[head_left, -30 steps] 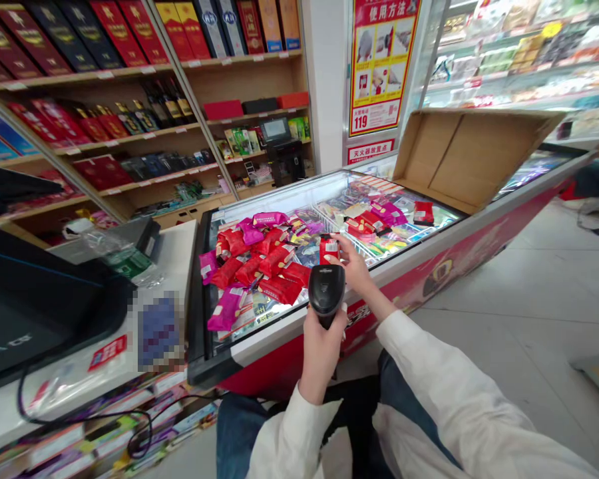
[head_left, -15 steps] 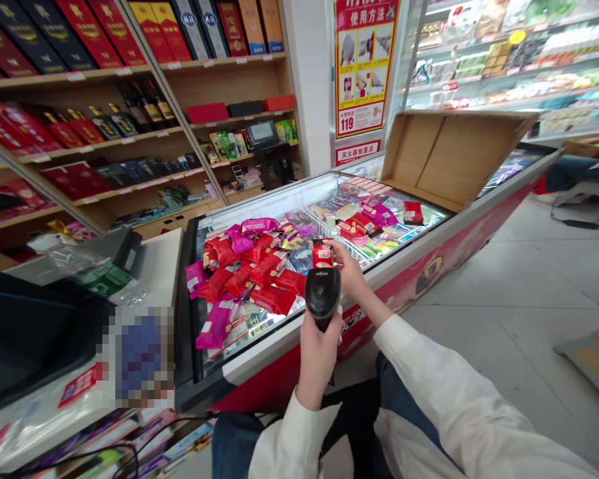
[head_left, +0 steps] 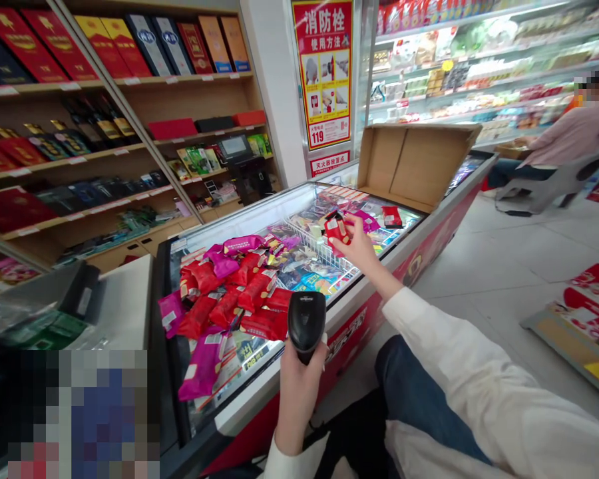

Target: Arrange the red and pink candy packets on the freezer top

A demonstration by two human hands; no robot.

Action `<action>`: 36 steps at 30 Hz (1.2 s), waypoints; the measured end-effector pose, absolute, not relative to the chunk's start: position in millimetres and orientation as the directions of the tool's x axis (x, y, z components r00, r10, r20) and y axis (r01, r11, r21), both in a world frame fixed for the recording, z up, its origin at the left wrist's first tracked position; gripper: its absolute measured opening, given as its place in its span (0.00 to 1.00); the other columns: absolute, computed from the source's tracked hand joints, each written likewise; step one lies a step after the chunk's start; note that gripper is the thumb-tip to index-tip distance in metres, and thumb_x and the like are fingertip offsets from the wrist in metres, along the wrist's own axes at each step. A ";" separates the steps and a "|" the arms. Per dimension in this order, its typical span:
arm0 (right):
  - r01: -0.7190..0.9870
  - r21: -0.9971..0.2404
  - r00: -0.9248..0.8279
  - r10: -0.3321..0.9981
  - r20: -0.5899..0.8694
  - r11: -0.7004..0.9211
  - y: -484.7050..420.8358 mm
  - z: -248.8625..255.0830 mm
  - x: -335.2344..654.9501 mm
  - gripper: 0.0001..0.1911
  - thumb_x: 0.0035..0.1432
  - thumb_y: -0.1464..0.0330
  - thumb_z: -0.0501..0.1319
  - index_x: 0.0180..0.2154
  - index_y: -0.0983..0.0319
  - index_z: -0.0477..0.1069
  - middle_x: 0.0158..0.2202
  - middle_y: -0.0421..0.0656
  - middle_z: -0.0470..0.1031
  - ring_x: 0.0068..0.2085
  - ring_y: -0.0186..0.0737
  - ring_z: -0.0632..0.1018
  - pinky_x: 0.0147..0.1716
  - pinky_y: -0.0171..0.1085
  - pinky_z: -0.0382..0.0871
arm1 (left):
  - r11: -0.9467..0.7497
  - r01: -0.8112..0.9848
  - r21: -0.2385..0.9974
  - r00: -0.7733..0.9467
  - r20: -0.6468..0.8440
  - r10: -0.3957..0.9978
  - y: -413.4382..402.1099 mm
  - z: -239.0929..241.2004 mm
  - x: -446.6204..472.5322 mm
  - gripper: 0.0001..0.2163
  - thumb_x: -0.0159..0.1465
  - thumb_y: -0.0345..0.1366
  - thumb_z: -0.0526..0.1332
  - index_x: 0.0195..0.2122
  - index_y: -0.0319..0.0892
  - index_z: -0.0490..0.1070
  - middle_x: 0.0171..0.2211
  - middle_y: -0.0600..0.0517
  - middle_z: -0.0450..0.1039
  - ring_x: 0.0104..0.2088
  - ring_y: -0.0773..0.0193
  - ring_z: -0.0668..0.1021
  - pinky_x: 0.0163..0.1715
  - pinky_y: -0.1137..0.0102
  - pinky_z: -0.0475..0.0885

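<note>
My left hand [head_left: 300,382] is wrapped around the handle of a black barcode scanner [head_left: 307,322], held upright over the near edge of the freezer. Farther right, my right hand [head_left: 358,243] grips a small red snack packet [head_left: 336,229] above the freezer's glass lid. A pile of red packets [head_left: 252,289] lies on the glass, left of and beyond the scanner. Purple packets [head_left: 205,364] lie among them and along the pile's edge. Another red packet [head_left: 392,216] rests apart, near the cardboard box, and a purple packet [head_left: 367,221] shows partly behind my right hand.
A cardboard box [head_left: 412,163] stands on the freezer's [head_left: 259,399] far end. At left is a counter [head_left: 130,293] with a plastic bag. Shelves [head_left: 174,80] of boxed goods line the back. A person [head_left: 564,136] sits at the far right near a refrigerated display.
My right hand has carried its red packet away from the scanner, toward the freezer's far side. The view has swung right, bringing the seated person into sight. My left hand keeps the scanner.
</note>
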State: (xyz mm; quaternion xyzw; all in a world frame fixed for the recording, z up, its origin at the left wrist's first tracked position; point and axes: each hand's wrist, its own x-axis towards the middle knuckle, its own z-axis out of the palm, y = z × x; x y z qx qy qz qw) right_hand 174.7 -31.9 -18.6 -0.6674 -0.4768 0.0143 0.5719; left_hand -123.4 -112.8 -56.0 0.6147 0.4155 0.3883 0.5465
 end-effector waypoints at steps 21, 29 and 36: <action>0.781 -0.615 0.151 0.924 0.350 0.105 -38.7 -48.8 55.3 0.20 0.58 0.50 0.76 0.44 0.55 0.82 0.46 0.49 0.83 0.51 0.57 0.82 0.53 0.50 0.75 | -0.012 0.132 0.991 0.272 -0.025 0.962 -132.7 -65.9 -179.9 0.21 0.62 0.55 0.72 0.38 0.39 0.78 0.25 0.50 0.77 0.25 0.60 0.76 0.30 0.67 0.71; 0.823 -0.568 0.147 0.954 0.261 0.029 -55.8 -51.0 66.9 0.24 0.48 0.61 0.80 0.44 0.58 0.75 0.45 0.49 0.78 0.52 0.58 0.78 0.54 0.52 0.72 | -0.011 0.080 0.997 0.242 -0.008 0.970 -139.0 -63.9 -168.9 0.22 0.60 0.57 0.73 0.36 0.41 0.77 0.21 0.53 0.73 0.22 0.61 0.74 0.26 0.68 0.70; 0.339 -0.925 0.163 0.958 0.238 0.172 -59.6 -49.6 111.1 0.25 0.46 0.63 0.78 0.46 0.56 0.75 0.43 0.41 0.82 0.43 0.47 0.82 0.49 0.48 0.77 | -0.017 0.093 0.995 0.261 -0.008 0.965 -137.9 -67.0 -160.5 0.22 0.59 0.56 0.73 0.36 0.41 0.77 0.22 0.52 0.75 0.23 0.60 0.76 0.27 0.67 0.72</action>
